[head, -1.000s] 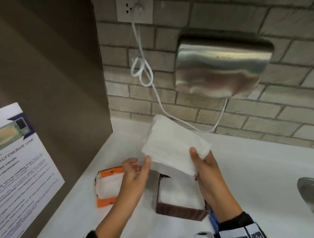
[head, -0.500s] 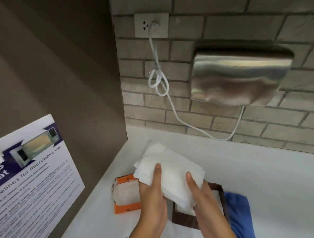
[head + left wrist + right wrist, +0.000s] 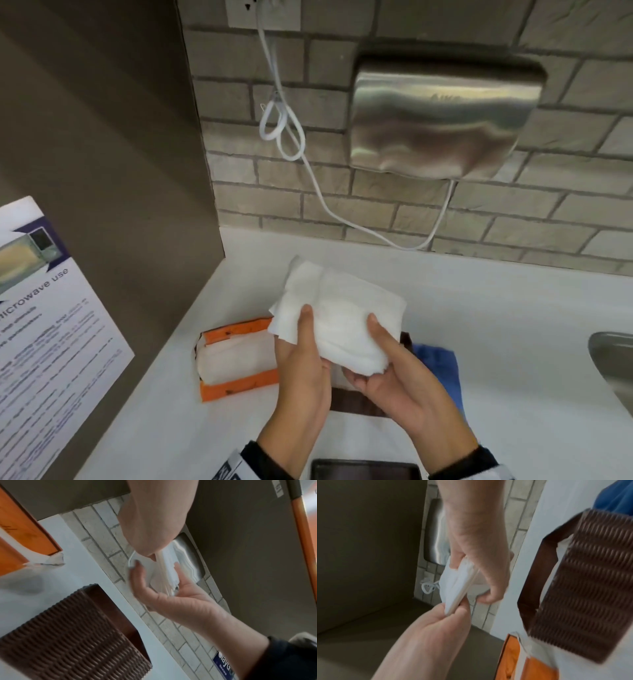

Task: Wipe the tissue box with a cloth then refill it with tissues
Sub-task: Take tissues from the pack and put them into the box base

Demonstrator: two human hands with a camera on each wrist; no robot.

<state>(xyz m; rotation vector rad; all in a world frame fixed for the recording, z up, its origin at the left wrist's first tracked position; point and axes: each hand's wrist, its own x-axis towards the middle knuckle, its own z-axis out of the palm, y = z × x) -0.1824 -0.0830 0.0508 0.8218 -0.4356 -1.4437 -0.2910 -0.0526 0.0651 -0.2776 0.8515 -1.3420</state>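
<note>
The tissues [image 3: 339, 318], a loose stack, hang above the tissue box [image 3: 356, 404], pinched by the left hand [image 3: 301, 373] and right hand [image 3: 404, 387]. Sheets could slip toward the orange pack [image 3: 236, 359] at nine o'clock on the tabletop [image 3: 479, 325].

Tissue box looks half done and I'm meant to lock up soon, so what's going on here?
A person is refilling it. The left hand and right hand together hold a white stack of tissues above the brown tissue box, which stands open on the white counter. The torn orange tissue pack lies beside the box, more tissues showing inside. A blue cloth lies on the box's other side, untouched.
</note>
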